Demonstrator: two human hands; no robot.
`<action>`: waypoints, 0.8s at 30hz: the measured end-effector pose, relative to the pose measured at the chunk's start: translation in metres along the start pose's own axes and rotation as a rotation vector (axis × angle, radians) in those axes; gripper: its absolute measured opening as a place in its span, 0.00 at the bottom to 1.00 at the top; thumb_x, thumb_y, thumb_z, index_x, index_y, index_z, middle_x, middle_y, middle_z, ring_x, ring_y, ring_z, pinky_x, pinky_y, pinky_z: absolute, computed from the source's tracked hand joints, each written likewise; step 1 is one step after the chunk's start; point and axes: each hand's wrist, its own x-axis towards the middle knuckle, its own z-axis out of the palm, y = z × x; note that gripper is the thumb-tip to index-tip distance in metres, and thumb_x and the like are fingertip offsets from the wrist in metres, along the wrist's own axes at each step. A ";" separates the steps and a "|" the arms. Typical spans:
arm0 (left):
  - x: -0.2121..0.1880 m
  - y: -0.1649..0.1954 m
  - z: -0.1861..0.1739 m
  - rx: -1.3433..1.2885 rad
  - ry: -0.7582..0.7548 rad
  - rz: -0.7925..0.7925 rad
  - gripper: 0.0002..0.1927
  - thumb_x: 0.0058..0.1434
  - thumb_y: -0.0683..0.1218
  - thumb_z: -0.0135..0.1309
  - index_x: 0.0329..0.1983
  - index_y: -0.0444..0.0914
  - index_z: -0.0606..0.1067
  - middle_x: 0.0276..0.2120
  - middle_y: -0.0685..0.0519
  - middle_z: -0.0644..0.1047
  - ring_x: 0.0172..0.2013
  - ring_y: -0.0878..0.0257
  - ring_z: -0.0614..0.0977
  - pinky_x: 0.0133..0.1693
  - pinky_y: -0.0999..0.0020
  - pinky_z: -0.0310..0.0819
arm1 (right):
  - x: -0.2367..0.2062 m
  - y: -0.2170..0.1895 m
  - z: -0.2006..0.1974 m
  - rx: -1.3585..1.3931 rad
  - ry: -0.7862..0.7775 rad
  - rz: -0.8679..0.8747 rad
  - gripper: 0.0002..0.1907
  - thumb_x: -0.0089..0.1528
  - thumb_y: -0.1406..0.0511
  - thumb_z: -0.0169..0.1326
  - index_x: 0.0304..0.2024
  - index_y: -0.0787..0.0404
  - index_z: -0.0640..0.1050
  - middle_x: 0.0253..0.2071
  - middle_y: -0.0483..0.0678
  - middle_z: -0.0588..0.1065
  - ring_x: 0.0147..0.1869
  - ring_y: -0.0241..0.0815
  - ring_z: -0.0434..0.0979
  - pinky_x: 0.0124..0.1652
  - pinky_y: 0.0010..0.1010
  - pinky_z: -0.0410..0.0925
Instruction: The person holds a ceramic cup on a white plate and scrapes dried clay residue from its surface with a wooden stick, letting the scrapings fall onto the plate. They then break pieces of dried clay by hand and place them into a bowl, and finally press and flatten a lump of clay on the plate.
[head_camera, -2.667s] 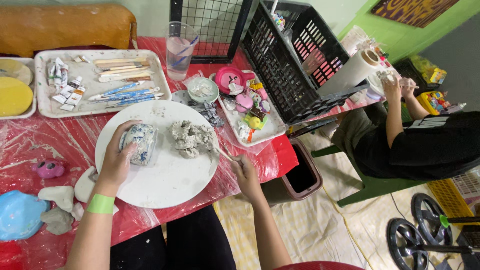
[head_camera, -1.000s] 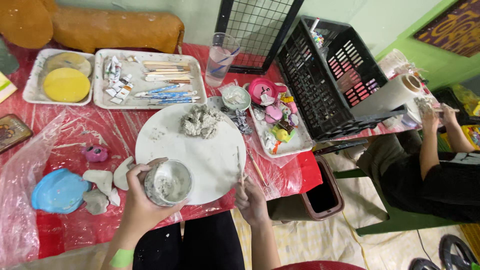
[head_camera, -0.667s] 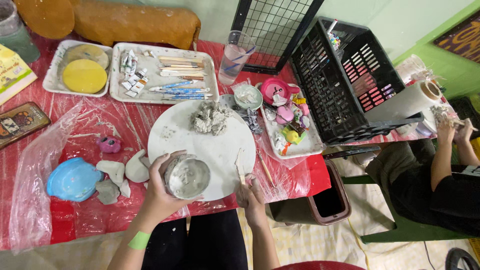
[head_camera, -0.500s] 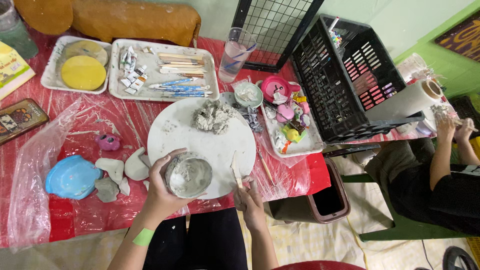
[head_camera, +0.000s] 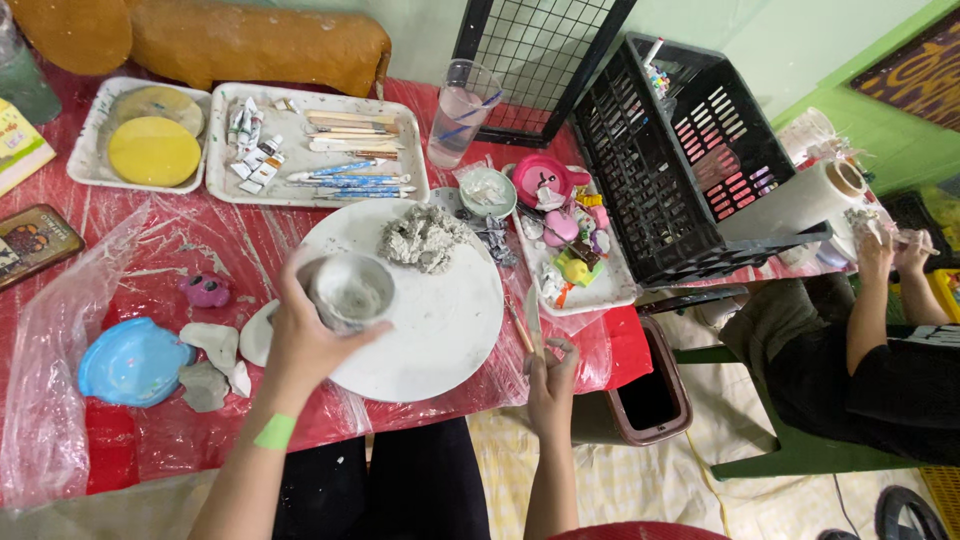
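My left hand (head_camera: 300, 345) holds a small grey clay bowl (head_camera: 350, 290) just above the left part of a round white board (head_camera: 440, 320). A lump of grey clay (head_camera: 422, 238) lies on the far side of that board. My right hand (head_camera: 550, 385) is at the board's right edge, near the table's front corner, pinching a thin wooden tool (head_camera: 533, 325) that points up and away from me. A green band is on my left wrist.
A red plastic-covered table (head_camera: 200, 240) carries a tray of paint tubes and brushes (head_camera: 315, 145), a yellow disc tray (head_camera: 150, 150), a cup (head_camera: 460, 100), a blue dish (head_camera: 130, 360), clay scraps (head_camera: 215, 355). A black crate (head_camera: 690, 150) is at right. Another person (head_camera: 870, 330) sits there.
The bowl in my left hand has moved up and right, from the board's near-left edge onto its left part. My right hand stays at the board's right edge with the tool.
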 end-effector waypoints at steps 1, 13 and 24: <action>0.006 -0.003 -0.002 -0.004 0.006 -0.012 0.67 0.38 0.55 0.78 0.73 0.32 0.48 0.59 0.34 0.71 0.60 0.44 0.75 0.61 0.53 0.70 | 0.003 -0.002 0.001 -0.124 0.020 0.013 0.15 0.68 0.73 0.43 0.57 0.62 0.61 0.30 0.46 0.72 0.32 0.31 0.67 0.33 0.24 0.62; -0.024 -0.024 -0.069 -0.008 0.016 -0.139 0.46 0.55 0.56 0.63 0.72 0.34 0.58 0.66 0.43 0.71 0.64 0.50 0.73 0.62 0.55 0.64 | 0.003 -0.006 0.048 -0.814 0.055 -0.066 0.16 0.64 0.66 0.50 0.54 0.62 0.68 0.38 0.63 0.77 0.42 0.64 0.78 0.38 0.50 0.69; -0.090 -0.019 -0.073 0.895 -0.193 0.134 0.19 0.54 0.55 0.58 0.49 0.51 0.80 0.63 0.52 0.71 0.67 0.47 0.63 0.62 0.34 0.52 | -0.027 -0.034 0.039 -0.910 0.076 -0.228 0.17 0.60 0.65 0.58 0.49 0.63 0.73 0.48 0.60 0.73 0.55 0.64 0.72 0.54 0.50 0.66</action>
